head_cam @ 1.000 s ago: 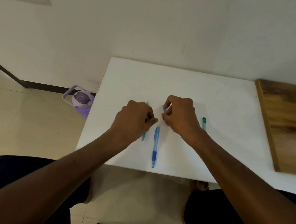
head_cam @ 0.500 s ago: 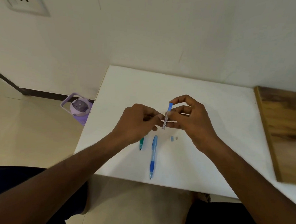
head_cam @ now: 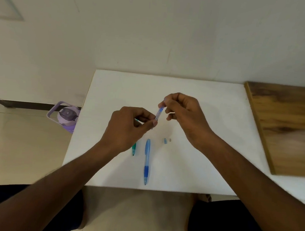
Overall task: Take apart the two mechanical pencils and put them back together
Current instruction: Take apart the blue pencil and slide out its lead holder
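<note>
Both hands point(head_cam: 182, 115) pinching clear blue inner tube point(head_cam: 158, 114), markings unreadable

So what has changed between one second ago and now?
Both hands lifted off the table. The right hand and left hand now hold the inner tube up between them. Two small parts, hidden before, now show on the table. The blue barrel and green pencil stayed in place.

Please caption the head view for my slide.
Both hands, left and right, hold a pencil's inner tube above the blue barrel on the table.
</note>
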The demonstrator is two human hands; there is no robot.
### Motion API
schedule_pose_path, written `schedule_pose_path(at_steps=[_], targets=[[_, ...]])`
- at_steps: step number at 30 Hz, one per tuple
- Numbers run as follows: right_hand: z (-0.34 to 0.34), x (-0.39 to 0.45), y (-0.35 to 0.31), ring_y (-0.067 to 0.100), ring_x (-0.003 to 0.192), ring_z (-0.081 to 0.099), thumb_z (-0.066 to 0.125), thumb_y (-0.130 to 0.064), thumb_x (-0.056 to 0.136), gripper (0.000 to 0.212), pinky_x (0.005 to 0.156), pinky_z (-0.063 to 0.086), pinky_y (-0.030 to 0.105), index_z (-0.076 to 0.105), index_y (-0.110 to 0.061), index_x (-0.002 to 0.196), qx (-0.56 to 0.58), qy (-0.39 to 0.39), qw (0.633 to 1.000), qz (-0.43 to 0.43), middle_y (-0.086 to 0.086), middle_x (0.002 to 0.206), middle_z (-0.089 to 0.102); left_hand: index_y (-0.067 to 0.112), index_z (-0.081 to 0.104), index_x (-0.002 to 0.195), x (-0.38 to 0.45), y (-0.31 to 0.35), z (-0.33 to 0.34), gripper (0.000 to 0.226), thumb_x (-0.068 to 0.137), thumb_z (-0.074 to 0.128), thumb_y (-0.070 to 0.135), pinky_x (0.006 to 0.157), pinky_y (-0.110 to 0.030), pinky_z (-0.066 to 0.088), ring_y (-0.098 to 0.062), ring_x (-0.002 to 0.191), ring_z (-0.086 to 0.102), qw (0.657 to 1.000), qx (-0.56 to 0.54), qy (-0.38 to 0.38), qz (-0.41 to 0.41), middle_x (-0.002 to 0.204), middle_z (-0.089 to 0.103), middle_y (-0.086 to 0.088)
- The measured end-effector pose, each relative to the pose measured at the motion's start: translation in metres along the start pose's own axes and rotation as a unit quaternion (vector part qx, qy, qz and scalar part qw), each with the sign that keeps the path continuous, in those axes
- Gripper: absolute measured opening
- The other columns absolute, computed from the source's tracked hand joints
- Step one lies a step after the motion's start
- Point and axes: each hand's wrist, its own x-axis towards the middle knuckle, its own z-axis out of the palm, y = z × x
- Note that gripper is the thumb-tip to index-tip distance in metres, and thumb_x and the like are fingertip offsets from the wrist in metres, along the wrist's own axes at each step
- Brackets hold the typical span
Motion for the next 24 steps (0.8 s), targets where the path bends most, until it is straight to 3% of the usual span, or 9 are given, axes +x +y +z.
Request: schedule_pose_path(at_steps=[3, 5, 7, 9, 11, 15, 19, 22, 24], targets=[[-0.012, 0.007, -0.007, 0.012, 0.084, 0.067, 0.064, -0.020, 0.102, 0.010, 0.072, 0.056, 0.028, 0.072, -0.015, 0.100, 0.041, 0.053, 0.997, -0.033, -0.001, 0.096, 0.080, 0.035, 0.080, 0.098, -0.002, -0.002, -0.002, 0.017, 0.089, 0.079, 0.049, 0.070, -0.014, 0.051, -0.003, 0.076, 0.073, 1.000, -0.007, -0.002, -0.023, 0.083, 0.077, 0.020], [-0.025, 0.010, -0.002, 0.005, 0.078, 0.069, 0.073, -0.025, 0.096, 0.006, 0.073, 0.055, 0.016, 0.075, -0.021, 0.092, -0.147, 0.080, 0.983, -0.070, -0.008, 0.089, 0.079, 0.034, 0.080, 0.097, -0.003, -0.003, -0.001, 0.018, 0.088, 0.079, 0.050, 0.071, -0.014, 0.051, -0.003, 0.075, 0.073, 0.999, -0.023, -0.002, -0.035, 0.083, 0.078, 0.019], [-0.033, 0.010, 0.012, 0.005, 0.073, 0.069, 0.080, -0.029, 0.089, 0.009, 0.071, 0.052, 0.012, 0.074, -0.026, 0.083, -0.374, 0.047, 0.922, -0.092, -0.013, 0.080, 0.075, 0.034, 0.080, 0.098, -0.003, -0.001, -0.002, 0.019, 0.088, 0.079, 0.050, 0.073, -0.015, 0.053, -0.001, 0.074, 0.073, 0.999, -0.029, 0.003, -0.036, 0.083, 0.078, 0.019], [-0.032, 0.007, 0.031, 0.009, 0.076, 0.068, 0.080, -0.027, 0.088, 0.008, 0.075, 0.057, 0.026, 0.074, -0.025, 0.082, -0.485, -0.003, 0.871, -0.083, -0.012, 0.080, 0.072, 0.033, 0.081, 0.097, -0.003, 0.000, -0.002, 0.020, 0.087, 0.080, 0.050, 0.075, -0.017, 0.056, -0.001, 0.074, 0.073, 0.999, -0.033, 0.009, -0.033, 0.083, 0.079, 0.018], [-0.028, 0.005, 0.043, 0.014, 0.078, 0.069, 0.078, -0.023, 0.087, 0.006, 0.074, 0.060, 0.036, 0.073, -0.024, 0.084, -0.514, -0.026, 0.854, -0.074, -0.009, 0.081, 0.071, 0.033, 0.080, 0.097, -0.003, 0.002, -0.003, 0.020, 0.087, 0.080, 0.051, 0.076, -0.016, 0.056, -0.001, 0.074, 0.074, 0.999, -0.033, 0.015, -0.034, 0.083, 0.079, 0.019], [-0.030, 0.007, 0.045, 0.012, 0.077, 0.068, 0.084, -0.023, 0.083, 0.011, 0.073, 0.060, 0.032, 0.073, -0.022, 0.086, -0.510, -0.038, 0.857, -0.066, -0.009, 0.082, 0.070, 0.032, 0.080, 0.097, -0.003, 0.006, -0.001, 0.020, 0.088, 0.080, 0.049, 0.077, -0.015, 0.057, 0.000, 0.074, 0.074, 0.999, -0.034, 0.016, -0.033, 0.083, 0.079, 0.018], [-0.027, 0.005, 0.023, 0.004, 0.072, 0.067, 0.084, -0.032, 0.087, 0.014, 0.067, 0.048, 0.005, 0.074, -0.025, 0.095, -0.415, 0.025, 0.907, -0.067, -0.015, 0.083, 0.071, 0.027, 0.081, 0.097, -0.007, 0.008, -0.001, 0.020, 0.088, 0.081, 0.044, 0.082, -0.017, 0.060, 0.002, 0.075, 0.074, 0.997, -0.058, 0.029, -0.039, 0.084, 0.081, 0.015], [-0.006, -0.005, 0.004, 0.005, 0.079, 0.074, 0.076, -0.033, 0.095, 0.010, 0.073, 0.057, 0.014, 0.080, -0.025, 0.098, -0.211, 0.045, 0.975, -0.045, -0.012, 0.085, 0.079, 0.029, 0.080, 0.093, -0.007, 0.010, 0.000, 0.018, 0.088, 0.082, 0.046, 0.081, -0.019, 0.061, 0.002, 0.075, 0.075, 0.996, -0.042, 0.065, -0.034, 0.082, 0.080, 0.018], [0.007, -0.011, 0.001, 0.006, 0.082, 0.076, 0.079, -0.036, 0.092, 0.014, 0.077, 0.063, 0.026, 0.081, -0.024, 0.100, -0.171, 0.048, 0.983, -0.042, -0.011, 0.086, 0.080, 0.035, 0.077, 0.091, -0.005, 0.012, 0.002, 0.016, 0.088, 0.080, 0.050, 0.079, -0.019, 0.061, 0.002, 0.075, 0.074, 0.996, -0.012, 0.081, -0.022, 0.081, 0.078, 0.021]])
